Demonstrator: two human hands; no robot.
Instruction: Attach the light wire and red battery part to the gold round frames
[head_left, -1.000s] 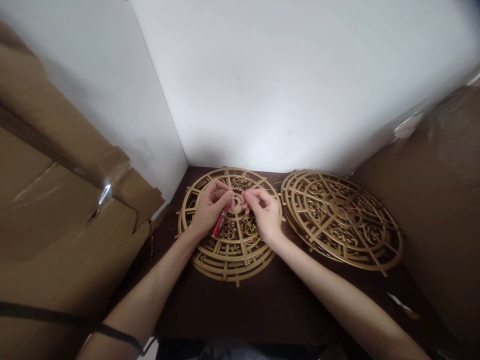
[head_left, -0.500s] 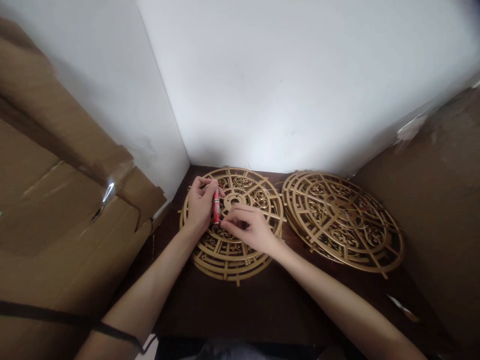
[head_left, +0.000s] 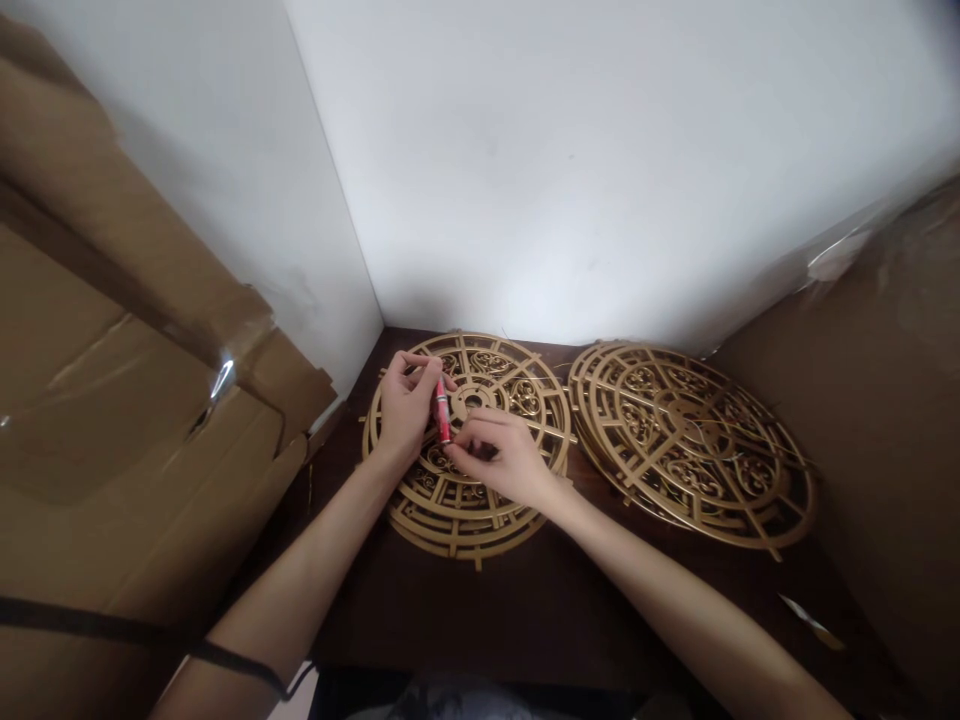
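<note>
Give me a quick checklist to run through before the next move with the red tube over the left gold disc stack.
1. Left hand grips the red tube: ok.
2. Right hand at the tube's lower end: ok, fingertips meet it.
3. Tube cap on or off: cannot tell, fingers hide it.
4. Left disc stack flat on the dark table: ok.
5. Right disc stack apart from both hands: ok.
6. Cardboard off the left stack: ok.

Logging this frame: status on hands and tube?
Left hand grips small red tube. Right hand pinches its lower end. Both over gold openwork disc stack. Nothing blocking.
</note>
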